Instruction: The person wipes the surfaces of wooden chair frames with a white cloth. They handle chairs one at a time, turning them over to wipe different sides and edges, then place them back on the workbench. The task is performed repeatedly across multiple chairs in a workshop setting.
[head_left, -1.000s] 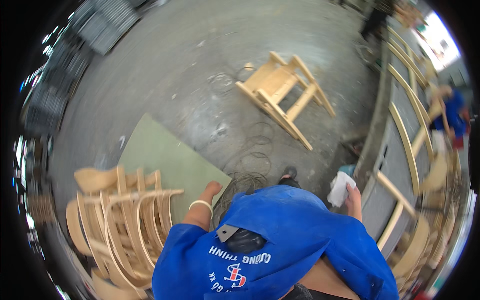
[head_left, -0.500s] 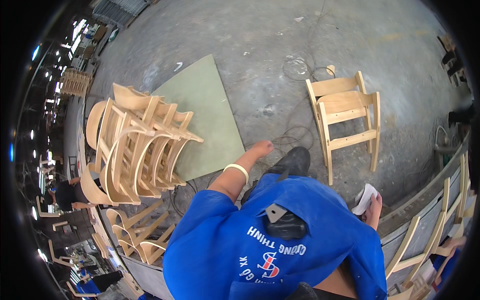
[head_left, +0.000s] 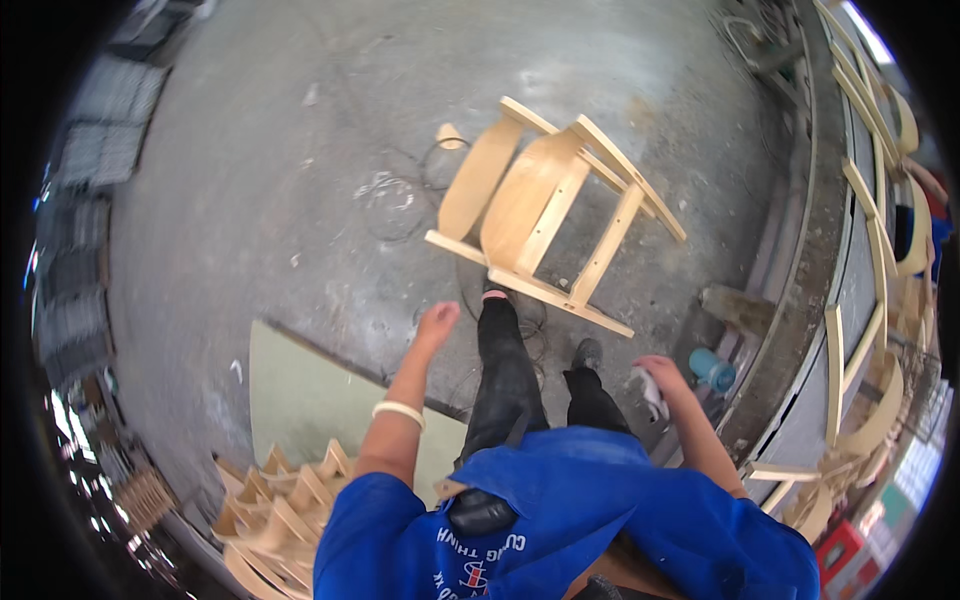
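Observation:
Ahead of me on the floor rests a light wooden chair frame (head_left: pixel 538 205), with a curved back and seat panel, side rails and crossbars. My left hand (head_left: pixel 438 322) hangs just short of its near left corner, apart from it. Its fingers are curled closed, and nothing shows in them. My right hand (head_left: pixel 664 373) is low at my right side, closed on a crumpled white cloth (head_left: pixel 652 396). Neither hand touches the chair frame. My legs are mid-stride between the hands, one foot partly hidden by the frame's near rail.
Stacked wooden chair frames (head_left: pixel 275 510) stand at the lower left, beside a pale green board (head_left: pixel 310 390) on the floor. Along the right runs a ledge (head_left: pixel 790 330) with more wooden parts (head_left: pixel 850 340). A blue container (head_left: pixel 711 370) sits near my right hand. A cable (head_left: pixel 440 165) loops on the floor.
My view has turned right, so the chair frame now lies straight ahead and nearer. The stacked chair frames have slid to the lower left. The cloth is still in my right hand.

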